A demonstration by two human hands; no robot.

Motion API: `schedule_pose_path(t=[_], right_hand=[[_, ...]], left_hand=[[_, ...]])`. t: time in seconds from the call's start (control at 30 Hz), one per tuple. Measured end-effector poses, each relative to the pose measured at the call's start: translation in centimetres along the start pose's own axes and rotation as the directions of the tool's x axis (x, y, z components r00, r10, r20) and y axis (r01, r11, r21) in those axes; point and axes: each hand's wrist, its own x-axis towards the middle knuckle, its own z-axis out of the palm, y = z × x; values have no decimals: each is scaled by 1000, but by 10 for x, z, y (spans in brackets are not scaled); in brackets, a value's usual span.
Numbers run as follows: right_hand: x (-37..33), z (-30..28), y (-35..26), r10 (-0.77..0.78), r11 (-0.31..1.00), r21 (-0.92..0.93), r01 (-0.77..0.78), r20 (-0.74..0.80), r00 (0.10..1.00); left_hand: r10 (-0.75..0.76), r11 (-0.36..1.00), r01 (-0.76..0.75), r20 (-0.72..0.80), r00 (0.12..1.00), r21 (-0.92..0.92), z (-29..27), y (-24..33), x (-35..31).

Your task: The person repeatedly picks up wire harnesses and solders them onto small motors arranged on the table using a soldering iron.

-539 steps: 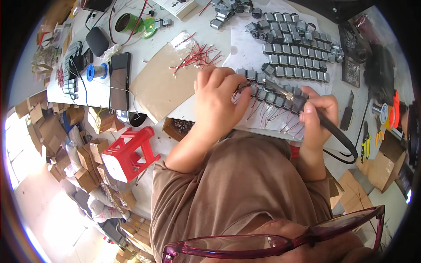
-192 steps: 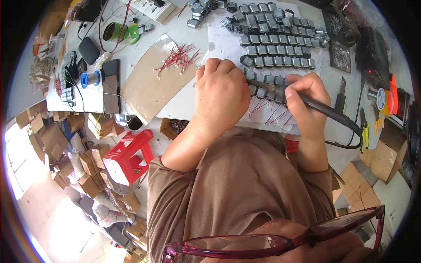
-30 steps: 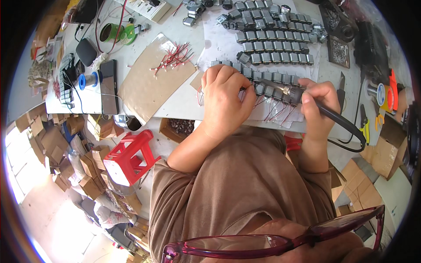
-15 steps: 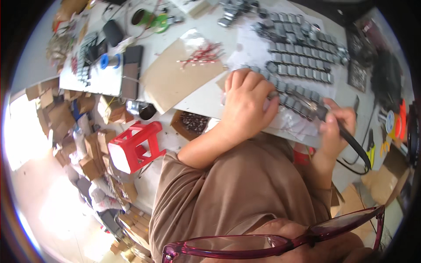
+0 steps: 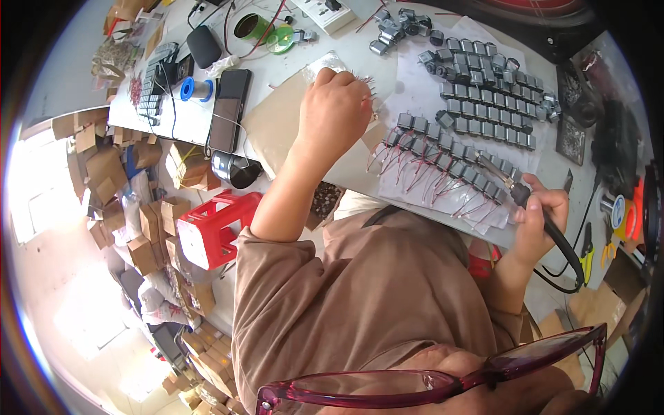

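My left hand [image 5: 334,109] is over the tan card sheet [image 5: 271,119], its fingers curled down onto a pile of thin red wires [image 5: 369,81]. Its fingertips and whatever they pinch are hidden. My right hand [image 5: 536,218] grips a soldering iron [image 5: 520,194] by the handle, its metal shaft pointing up and left over a row of small grey metal motors [image 5: 443,164]. Thin red wires [image 5: 432,187] trail from the near rows of motors toward the table's front edge. Farther back, more grey motors [image 5: 484,111] stand in rows on white paper [image 5: 411,76].
Left on the table are a blue-flanged spool [image 5: 197,90], a black phone [image 5: 229,107] and a green tin [image 5: 252,28]. Yellow-handled pliers [image 5: 588,252] lie at the right. A red stool [image 5: 220,232] and cardboard boxes [image 5: 142,249] stand on the floor.
My left hand has moved left and away from me, off the near motors to the red wire pile. The wired near rows now show. My right hand stays nearly in place with the iron.
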Motion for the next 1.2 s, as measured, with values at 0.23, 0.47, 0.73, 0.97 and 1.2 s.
schedule_pose_path(t=[0.23,0.47,0.73,0.97,1.2], right_hand=[[-3,-3,2,24,1000,18,-24,-19,1000],[-3,-7,7,-29,999,28,31,-71,997],[-2,-7,5,-17,1000,24,19,-79,997],[-2,-5,3,-16,999,31,18,-56,998],[-4,-8,4,-26,1000,-4,26,-86,996]], left_hand=[[82,995,-83,32,996,55,2,-1,1],[-326,864,326,66,943,-383,-17,-5,14],[58,969,-30,107,993,-246,-14,-15,6],[246,958,-273,246,938,83,-7,-10,11],[-256,878,340,270,928,-338,-39,-5,22]])
